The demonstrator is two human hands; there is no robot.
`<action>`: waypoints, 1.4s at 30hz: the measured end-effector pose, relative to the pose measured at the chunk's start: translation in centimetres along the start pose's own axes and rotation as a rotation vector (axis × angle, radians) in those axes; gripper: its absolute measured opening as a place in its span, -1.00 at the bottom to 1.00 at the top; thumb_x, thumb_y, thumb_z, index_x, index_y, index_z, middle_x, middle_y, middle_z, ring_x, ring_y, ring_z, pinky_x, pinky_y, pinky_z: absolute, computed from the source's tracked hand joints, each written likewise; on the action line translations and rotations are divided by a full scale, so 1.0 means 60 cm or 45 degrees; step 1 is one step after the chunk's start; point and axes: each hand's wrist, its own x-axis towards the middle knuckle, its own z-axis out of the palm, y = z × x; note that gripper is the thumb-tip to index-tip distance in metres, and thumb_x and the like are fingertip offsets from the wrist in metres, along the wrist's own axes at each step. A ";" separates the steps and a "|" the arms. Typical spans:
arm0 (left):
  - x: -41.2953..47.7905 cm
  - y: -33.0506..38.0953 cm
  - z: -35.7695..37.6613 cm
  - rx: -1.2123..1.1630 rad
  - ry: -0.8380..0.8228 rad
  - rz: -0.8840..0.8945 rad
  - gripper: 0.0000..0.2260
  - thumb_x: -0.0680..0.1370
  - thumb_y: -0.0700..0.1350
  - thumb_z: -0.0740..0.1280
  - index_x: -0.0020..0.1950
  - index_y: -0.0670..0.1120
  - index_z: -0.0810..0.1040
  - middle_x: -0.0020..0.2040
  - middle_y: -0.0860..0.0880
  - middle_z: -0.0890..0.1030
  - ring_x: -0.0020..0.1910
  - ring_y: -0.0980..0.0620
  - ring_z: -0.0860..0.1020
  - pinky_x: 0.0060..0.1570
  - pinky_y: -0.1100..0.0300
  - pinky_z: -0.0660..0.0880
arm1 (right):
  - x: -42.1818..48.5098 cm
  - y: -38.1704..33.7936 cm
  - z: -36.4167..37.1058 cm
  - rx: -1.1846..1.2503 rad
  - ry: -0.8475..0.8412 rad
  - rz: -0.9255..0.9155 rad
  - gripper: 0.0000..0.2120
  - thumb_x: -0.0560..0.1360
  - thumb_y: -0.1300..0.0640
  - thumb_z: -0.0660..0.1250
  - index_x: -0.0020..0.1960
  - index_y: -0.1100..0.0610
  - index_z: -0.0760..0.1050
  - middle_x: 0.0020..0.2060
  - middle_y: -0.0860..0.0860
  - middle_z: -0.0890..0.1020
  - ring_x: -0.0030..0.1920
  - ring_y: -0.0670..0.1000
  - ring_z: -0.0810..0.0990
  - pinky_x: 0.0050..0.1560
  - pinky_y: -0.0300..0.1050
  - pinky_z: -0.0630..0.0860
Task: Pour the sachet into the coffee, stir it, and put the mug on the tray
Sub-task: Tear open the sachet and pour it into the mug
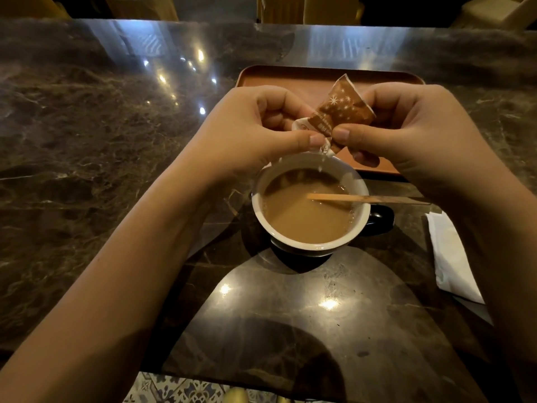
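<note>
A brown sachet [341, 110] with white stars is pinched between my left hand [255, 132] and my right hand [406, 135], just above the far rim of the mug. Its torn lower end points down and white grains fall from it into the coffee. The mug [309, 239] is white inside, dark outside, with its handle [380, 221] to the right, and holds milky coffee. A wooden stirrer [363, 198] rests in the coffee and over the right rim. Behind the mug lies an orange-brown tray [290, 78], partly hidden by my hands.
The mug stands on a glossy dark marble table [101, 141] with bright light reflections. A white folded napkin [453, 257] lies to the right, under my right forearm. Yellow chairs [319, 8] stand beyond the far edge. Patterned floor tiles [180, 391] show below the near edge.
</note>
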 end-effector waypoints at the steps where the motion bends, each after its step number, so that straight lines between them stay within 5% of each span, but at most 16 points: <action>1: 0.000 -0.001 0.001 0.006 0.011 0.002 -0.84 0.37 -0.15 0.44 -0.08 -0.08 0.57 -0.14 -0.08 0.67 -0.13 -0.02 0.66 -0.05 0.19 0.60 | 0.000 0.000 0.000 -0.019 -0.005 -0.004 -0.84 0.40 0.19 0.37 -0.05 0.23 0.55 -0.26 0.08 0.65 -0.37 -0.13 0.58 -0.36 -0.36 0.48; 35: -0.002 0.003 -0.004 0.046 0.016 0.022 -0.80 0.36 -0.12 0.45 -0.04 -0.10 0.59 -0.11 -0.07 0.69 -0.13 0.03 0.67 -0.04 0.13 0.60 | 0.001 0.000 -0.009 0.040 -0.018 -0.040 -0.83 0.41 0.19 0.36 -0.03 0.24 0.53 -0.24 0.07 0.62 -0.35 -0.11 0.55 -0.35 -0.32 0.48; 42: -0.001 0.002 0.001 0.048 0.018 0.066 -0.80 0.39 -0.15 0.43 -0.02 -0.13 0.57 -0.11 -0.02 0.67 -0.13 0.09 0.65 -0.07 0.28 0.59 | -0.001 0.002 -0.006 0.041 -0.016 -0.043 -0.84 0.40 0.19 0.37 -0.05 0.23 0.53 -0.25 0.06 0.61 -0.34 -0.12 0.56 -0.34 -0.33 0.50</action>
